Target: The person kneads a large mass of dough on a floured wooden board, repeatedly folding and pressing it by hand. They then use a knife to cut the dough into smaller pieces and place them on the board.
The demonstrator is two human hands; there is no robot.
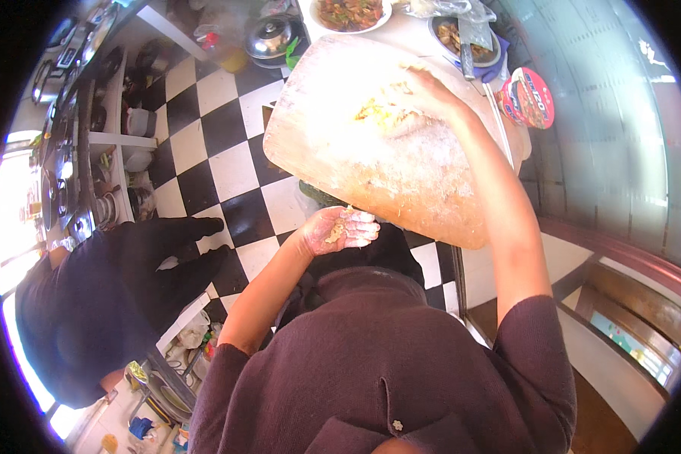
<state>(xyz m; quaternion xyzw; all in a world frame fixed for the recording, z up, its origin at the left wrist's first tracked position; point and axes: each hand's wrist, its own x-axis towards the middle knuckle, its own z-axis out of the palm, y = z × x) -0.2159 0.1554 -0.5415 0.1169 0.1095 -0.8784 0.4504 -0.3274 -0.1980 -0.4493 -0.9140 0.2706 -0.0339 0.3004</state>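
Observation:
My left hand [343, 231] is palm up just off the near edge of a large wooden board [340, 164]. White flour coats its stretched fingers, and yellowish dough-like bits lie on or cling to the palm. Over the far half of the board, my right hand [428, 91] reaches down beside a heap of yellowish shreds [380, 113]. Strong glare washes out its fingertips, so I cannot tell whether they grip any of the heap. Flour and dry crumbs are spread across the board's surface.
Beyond the board are a bowl of cooked food [349, 14] and a pan [451, 40] with a cleaver [466, 54] across it. A red instant-noodle tub [528, 99] stands at right. A lidded pot [272, 40] is far left. Another person [108, 289] is to my left.

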